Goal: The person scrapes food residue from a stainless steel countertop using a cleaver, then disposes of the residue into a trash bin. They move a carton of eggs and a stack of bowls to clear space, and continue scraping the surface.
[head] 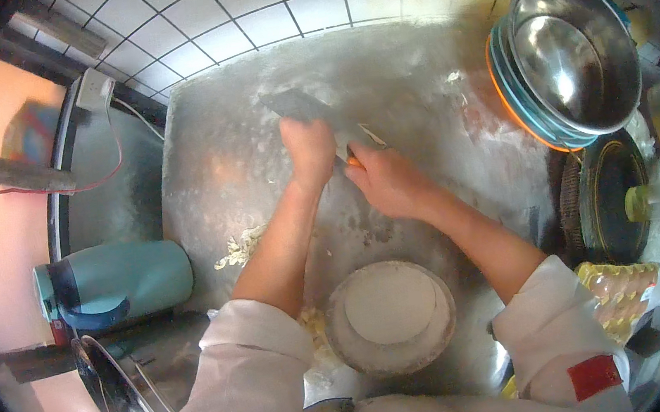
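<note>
My right hand (389,179) is closed around the orange handle (352,159) of a broad-bladed metal tool, a knife or scraper. Its grey blade (301,105) lies low over the steel worktop (414,88), angled to the upper left. My left hand (310,149) is bent over the blade and grips it, its fingertips hidden. A pale strip of dough (372,135) shows beside the blade, just beyond my right hand. Left of my left forearm lies a small heap of pale dough scraps (242,247). Close to my body stands a round bowl (350,362) holding white powder like flour (391,310).
Stacked basins, a steel one (562,69) on top, stand at the right. Below them are a dark round lid or pan (617,199) and a carton of eggs (620,293). A teal thermos jug (133,279) lies at the left. A tiled wall (317,11) bounds the back.
</note>
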A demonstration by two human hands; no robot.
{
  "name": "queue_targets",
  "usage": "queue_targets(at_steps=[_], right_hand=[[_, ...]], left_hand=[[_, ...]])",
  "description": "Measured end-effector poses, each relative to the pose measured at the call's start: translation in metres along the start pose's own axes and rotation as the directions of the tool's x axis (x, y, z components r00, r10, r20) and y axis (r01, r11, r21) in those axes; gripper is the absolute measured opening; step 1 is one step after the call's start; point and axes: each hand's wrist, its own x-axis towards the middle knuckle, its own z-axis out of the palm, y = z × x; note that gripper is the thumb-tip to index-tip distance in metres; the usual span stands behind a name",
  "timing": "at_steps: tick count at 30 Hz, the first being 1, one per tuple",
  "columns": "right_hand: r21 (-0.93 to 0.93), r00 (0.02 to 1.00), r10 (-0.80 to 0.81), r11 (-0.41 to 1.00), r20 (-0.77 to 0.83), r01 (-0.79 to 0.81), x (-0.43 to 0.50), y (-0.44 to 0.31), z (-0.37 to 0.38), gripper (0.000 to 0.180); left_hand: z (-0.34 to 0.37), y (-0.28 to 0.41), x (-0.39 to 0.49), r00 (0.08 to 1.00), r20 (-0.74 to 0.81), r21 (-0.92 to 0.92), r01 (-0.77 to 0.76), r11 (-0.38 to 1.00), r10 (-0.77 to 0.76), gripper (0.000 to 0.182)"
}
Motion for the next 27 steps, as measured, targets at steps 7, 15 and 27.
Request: queue_targets(at_steps=[7, 15, 27], right_hand=[[0.026, 0.997, 0.068, 0.997, -0.044, -0.066, 0.002, -0.008, 0.005, 0.027], [0.037, 0.989, 0.065, 0.997, -0.133, -0.061, 0.007, -0.009, 0.014, 0.028], [-0.093, 0.995, -0.027, 0.996, -0.097, 0.018, 0.001, -0.004, -0.024, 0.029]], left_hand=[[-0.001, 0.0, 0.01, 0.999, -0.036, 0.078, 0.027, 0.997, -0.025, 0.014], [-0.001, -0.005, 0.018, 0.998, 0.021, 0.156, -0.062, 0.986, 0.059, 0.013], [0.025, 0.007, -0.001, 0.994, -0.065, 0.136, -0.077, 0.988, 0.086, 0.015]])
